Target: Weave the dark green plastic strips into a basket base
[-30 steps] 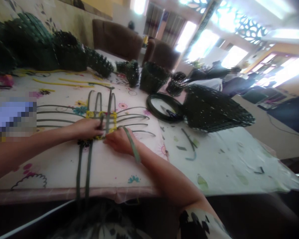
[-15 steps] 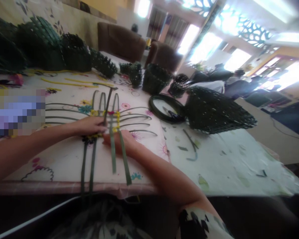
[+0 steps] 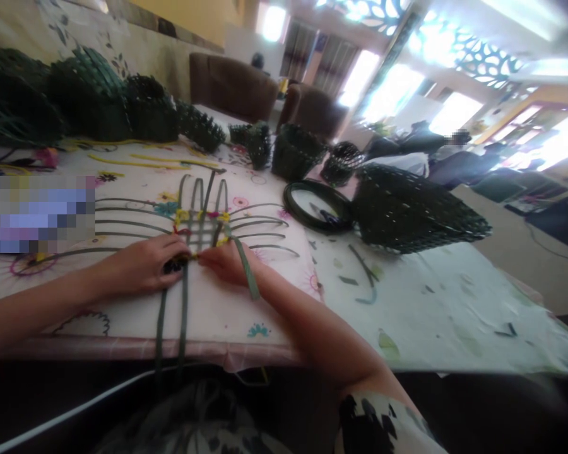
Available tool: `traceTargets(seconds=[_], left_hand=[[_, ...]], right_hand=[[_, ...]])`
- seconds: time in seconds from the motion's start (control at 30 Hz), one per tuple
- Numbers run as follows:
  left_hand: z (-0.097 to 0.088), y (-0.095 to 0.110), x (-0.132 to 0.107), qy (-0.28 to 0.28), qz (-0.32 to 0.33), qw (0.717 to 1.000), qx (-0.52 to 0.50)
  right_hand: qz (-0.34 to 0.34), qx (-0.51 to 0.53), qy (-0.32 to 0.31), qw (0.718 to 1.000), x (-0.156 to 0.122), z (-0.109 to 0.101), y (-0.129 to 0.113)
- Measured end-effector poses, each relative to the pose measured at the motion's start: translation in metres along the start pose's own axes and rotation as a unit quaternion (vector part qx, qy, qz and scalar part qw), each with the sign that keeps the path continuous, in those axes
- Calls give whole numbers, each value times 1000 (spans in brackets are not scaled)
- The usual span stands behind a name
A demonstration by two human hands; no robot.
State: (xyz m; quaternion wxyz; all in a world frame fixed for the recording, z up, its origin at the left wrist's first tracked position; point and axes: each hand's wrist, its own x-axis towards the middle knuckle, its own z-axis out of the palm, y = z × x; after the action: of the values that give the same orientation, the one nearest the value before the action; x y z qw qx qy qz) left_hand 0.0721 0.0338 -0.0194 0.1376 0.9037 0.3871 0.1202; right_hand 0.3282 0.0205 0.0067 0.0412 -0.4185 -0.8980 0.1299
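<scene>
A flat woven start of green strips (image 3: 203, 224) with yellow crossings lies on the flowered tablecloth (image 3: 123, 309). Its loose ends fan out left, right and toward me. My left hand (image 3: 144, 265) lies on the near left corner of the weave, fingers curled down on the strips. My right hand (image 3: 227, 261) pinches the near edge of the weave, and one green strip (image 3: 246, 268) runs over its back. Two long strips (image 3: 173, 321) hang from the weave over the table's front edge.
Several dark green woven baskets (image 3: 89, 94) line the table's far side, and a large one (image 3: 407, 211) lies tipped at the right. A coil of green strip (image 3: 315, 205) sits beside it. Yellow strips (image 3: 137, 161) and cut scraps (image 3: 364, 277) are scattered about. People sit far right.
My left hand has slid toward me along the weave. One of the two strips by my right hand is gone from the cloth; the other now lies across that hand.
</scene>
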Motion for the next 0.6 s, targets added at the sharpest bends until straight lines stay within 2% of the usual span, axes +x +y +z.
traceTargets(seconds=[0.17, 0.37, 0.53, 0.6], left_hand=[[8, -12, -4, 31, 38, 997, 51], [-1, -8, -3, -41, 39, 994, 89], [12, -4, 0, 26, 42, 992, 120], [16, 0, 1, 47, 29, 994, 98]], right_hand=[[2, -13, -11, 1000, 0, -1, -1], [5, 4, 6, 1000, -1, -1, -1], [7, 7, 14, 1000, -1, -2, -2], [8, 4, 10, 1000, -1, -3, -2]])
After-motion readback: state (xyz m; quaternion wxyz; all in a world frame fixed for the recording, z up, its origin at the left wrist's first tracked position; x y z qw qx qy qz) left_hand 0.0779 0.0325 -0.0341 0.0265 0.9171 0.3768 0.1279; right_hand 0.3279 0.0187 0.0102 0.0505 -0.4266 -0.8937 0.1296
